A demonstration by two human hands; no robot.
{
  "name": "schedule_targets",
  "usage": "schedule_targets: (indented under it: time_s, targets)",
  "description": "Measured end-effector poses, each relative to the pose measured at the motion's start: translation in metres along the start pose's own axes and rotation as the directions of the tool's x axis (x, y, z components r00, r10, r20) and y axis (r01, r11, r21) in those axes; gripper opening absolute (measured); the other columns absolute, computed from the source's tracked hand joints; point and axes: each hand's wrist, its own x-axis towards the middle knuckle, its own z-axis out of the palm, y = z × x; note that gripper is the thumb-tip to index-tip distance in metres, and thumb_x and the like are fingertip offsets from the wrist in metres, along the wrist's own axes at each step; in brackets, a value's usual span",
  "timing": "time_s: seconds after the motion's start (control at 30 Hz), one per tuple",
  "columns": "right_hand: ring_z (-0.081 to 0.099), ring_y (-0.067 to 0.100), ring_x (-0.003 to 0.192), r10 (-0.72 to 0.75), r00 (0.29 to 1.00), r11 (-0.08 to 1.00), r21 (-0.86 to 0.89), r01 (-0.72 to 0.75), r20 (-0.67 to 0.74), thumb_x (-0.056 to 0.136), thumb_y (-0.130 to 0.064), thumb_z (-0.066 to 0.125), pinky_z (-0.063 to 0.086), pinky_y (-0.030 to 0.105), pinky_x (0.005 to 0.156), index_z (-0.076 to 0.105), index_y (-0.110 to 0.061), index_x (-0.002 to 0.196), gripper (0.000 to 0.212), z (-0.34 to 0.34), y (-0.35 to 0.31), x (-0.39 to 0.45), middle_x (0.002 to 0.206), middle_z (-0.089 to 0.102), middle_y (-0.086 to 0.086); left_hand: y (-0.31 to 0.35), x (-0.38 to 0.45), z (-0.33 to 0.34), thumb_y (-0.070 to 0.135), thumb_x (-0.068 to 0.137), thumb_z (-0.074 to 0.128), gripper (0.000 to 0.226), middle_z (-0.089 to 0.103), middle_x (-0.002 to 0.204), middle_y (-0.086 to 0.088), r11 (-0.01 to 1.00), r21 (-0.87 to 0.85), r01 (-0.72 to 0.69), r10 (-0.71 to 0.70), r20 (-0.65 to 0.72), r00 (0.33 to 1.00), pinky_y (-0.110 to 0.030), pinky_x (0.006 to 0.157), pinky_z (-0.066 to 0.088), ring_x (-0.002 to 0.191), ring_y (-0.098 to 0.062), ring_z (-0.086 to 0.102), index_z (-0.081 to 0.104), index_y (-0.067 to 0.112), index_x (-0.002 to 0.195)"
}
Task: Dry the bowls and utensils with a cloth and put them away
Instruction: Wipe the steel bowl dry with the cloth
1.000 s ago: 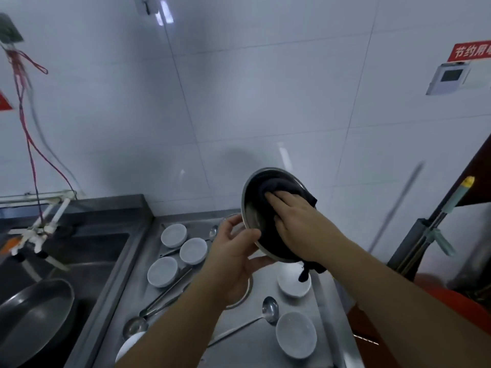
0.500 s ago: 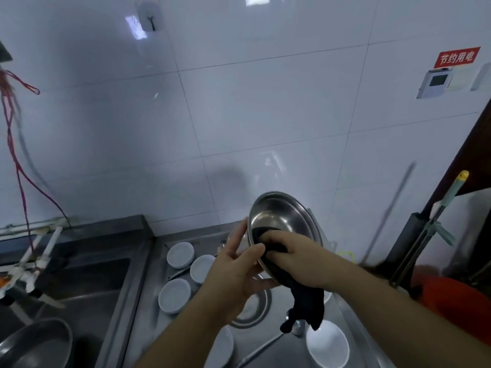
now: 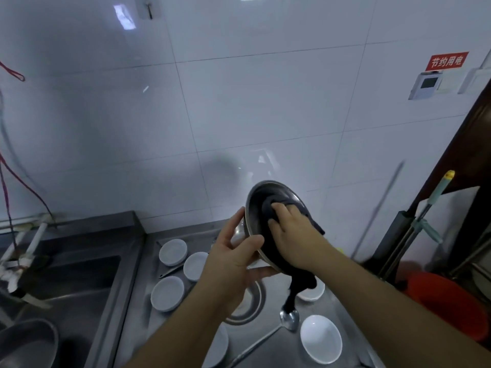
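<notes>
A steel bowl is held up on edge above the drainboard, its hollow facing me. My left hand grips its lower left rim. My right hand presses a dark cloth into the bowl; the cloth's tail hangs down below. On the steel drainboard lie several small white bowls, one at the right, and a metal ladle. Another steel bowl sits under my left wrist, partly hidden.
A sink basin lies at the left with a large steel pan in its near corner and pipes above it. A white tiled wall rises behind. A mop handle and an orange bucket stand at the right.
My right hand has gone from the bowl's lower rim up into its hollow with the cloth. My head has tilted, shifting the counter in view.
</notes>
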Motion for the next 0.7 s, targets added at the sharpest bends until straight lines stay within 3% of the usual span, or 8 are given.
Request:
schedule_targets:
  time_s: [0.13,0.2,0.27,0.33,0.4,0.5,0.6,0.7]
  targets:
    - [0.064,0.018,0.101,0.056,0.984,0.961,0.257,-0.099,0.169,0.1,-0.033,0.051,0.049,0.037,0.083,0.052,-0.027,0.113,0.014,-0.01,-0.004,-0.017,0.117,0.062,0.002,-0.002,0.006,0.004,-0.003,0.096,0.068,0.068,0.076,0.12,-0.02,1.0,0.023,0.01,-0.01,-0.017,1.0,-0.055,0.076,0.064,0.109,-0.039,0.076,0.055,0.039,0.147]
    - [0.067,0.01,0.094,0.003,0.974,0.881,0.461,-0.11,0.226,0.092,-0.036,0.052,0.05,0.03,0.079,0.06,-0.036,0.114,0.023,-0.011,-0.006,-0.027,0.107,0.068,-0.008,-0.004,0.008,0.008,0.002,0.094,0.069,0.068,0.075,0.124,-0.021,0.998,0.039,0.045,-0.046,0.015,0.999,-0.052,0.076,0.064,0.113,-0.039,0.074,0.054,0.039,0.149]
    - [0.068,0.009,0.091,-0.032,0.979,0.772,0.627,-0.103,0.201,0.091,-0.033,0.054,0.051,0.029,0.081,0.065,-0.042,0.116,0.029,-0.008,-0.005,-0.034,0.101,0.071,-0.009,-0.007,0.007,0.011,0.009,0.09,0.071,0.069,0.072,0.129,-0.022,0.995,0.048,0.082,-0.084,0.058,0.995,-0.053,0.081,0.062,0.117,-0.041,0.072,0.054,0.039,0.149]
    - [0.066,0.008,0.086,-0.027,0.998,0.688,0.725,-0.021,0.056,0.098,-0.021,0.055,0.051,0.03,0.08,0.065,-0.037,0.113,0.024,-0.005,-0.002,-0.033,0.092,0.07,-0.01,-0.013,0.006,0.017,0.014,0.089,0.071,0.062,0.072,0.131,-0.019,0.991,0.04,0.125,-0.128,0.076,0.989,-0.051,0.082,0.062,0.109,-0.038,0.075,0.059,0.041,0.144]
    - [0.063,0.005,0.082,-0.044,0.996,0.753,0.652,0.083,-0.076,0.103,-0.015,0.053,0.05,0.027,0.078,0.059,-0.036,0.111,0.024,-0.006,0.002,-0.028,0.09,0.068,-0.013,-0.021,0.005,0.021,0.015,0.09,0.067,0.054,0.073,0.129,-0.015,0.988,0.012,0.152,-0.152,0.083,0.985,-0.047,0.08,0.062,0.098,-0.034,0.076,0.065,0.039,0.139]
    - [0.063,0.005,0.087,-0.172,0.974,0.912,0.352,0.213,-0.144,0.104,-0.018,0.052,0.047,0.018,0.075,0.051,-0.04,0.119,0.026,-0.015,0.005,-0.011,0.097,0.065,-0.015,-0.032,0.005,0.024,0.017,0.09,0.067,0.048,0.071,0.124,-0.019,0.988,-0.048,0.15,-0.145,0.085,0.986,-0.05,0.083,0.061,0.097,-0.036,0.074,0.067,0.031,0.136]
    - [0.058,0.022,0.101,-0.279,0.955,0.959,-0.08,0.272,-0.098,0.102,-0.01,0.049,0.046,0.039,0.086,0.05,-0.024,0.13,0.031,-0.027,0.013,0.01,0.12,0.057,0.0,-0.037,0.007,0.027,0.021,0.085,0.075,0.051,0.071,0.129,-0.023,0.987,-0.109,0.121,-0.115,0.064,0.991,-0.059,0.088,0.06,0.111,-0.046,0.073,0.067,0.029,0.135]
    - [0.058,0.03,0.105,-0.259,0.966,0.925,-0.29,0.246,-0.005,0.099,-0.008,0.047,0.04,0.039,0.079,0.046,-0.021,0.127,0.03,-0.04,0.018,0.021,0.124,0.052,0.004,-0.035,0.012,0.031,0.019,0.083,0.077,0.06,0.07,0.132,-0.024,0.99,-0.115,0.077,-0.076,0.007,0.997,-0.064,0.091,0.059,0.115,-0.05,0.07,0.063,0.03,0.14]
